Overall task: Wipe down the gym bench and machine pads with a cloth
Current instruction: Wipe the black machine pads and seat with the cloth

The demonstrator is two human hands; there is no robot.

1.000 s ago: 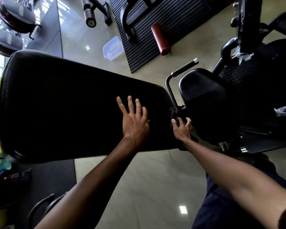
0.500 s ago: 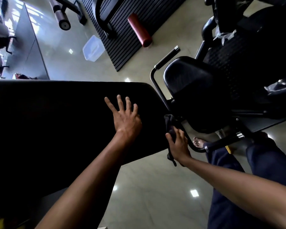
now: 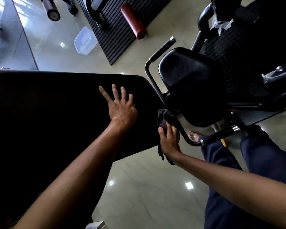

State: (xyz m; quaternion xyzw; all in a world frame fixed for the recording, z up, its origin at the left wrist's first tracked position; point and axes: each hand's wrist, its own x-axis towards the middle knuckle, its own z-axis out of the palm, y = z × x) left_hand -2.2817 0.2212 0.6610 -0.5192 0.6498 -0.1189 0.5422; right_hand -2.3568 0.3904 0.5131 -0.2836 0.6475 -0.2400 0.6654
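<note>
Bench pad (image 3: 56,113), black and broad, with its long axis running from 9 o'clock toward 3 o'clock; its narrower rounded end points to 3 o'clock and stops just beside the seat pad (image 3: 185,80). Left hand (image 3: 120,108) lies flat on the bench pad near that end, fingers straight and spread, pointing to about 12 o'clock, holding nothing. Right hand (image 3: 169,142) is at the pad's rounded end, thumb and fingers closed on a dark bunched cloth (image 3: 163,118). The cloth runs roughly 12 to 6 o'clock: its upper bunch lies against the black frame tube (image 3: 185,138) that passes between bench pad and seat pad, and a loose tail hangs below the wrist at 6 o'clock. Whether the cloth also touches the pad's edge cannot be told.

At 3 o'clock of the cloth stands the seat pad, black and rounded, with a grip handle (image 3: 162,48) rising toward 1 o'clock from its left side. The frame tube and seat pad crowd the gap where the right hand works. Below the tube, at 4 o'clock, a bare foot (image 3: 194,136) and dark blue trouser legs (image 3: 262,162) stand on the glossy floor (image 3: 147,187). At 12 o'clock, well apart, a red foam roller (image 3: 133,21) lies on a ribbed mat (image 3: 116,38), and a clear plastic container (image 3: 85,40) sits on the floor just beside the mat.
</note>
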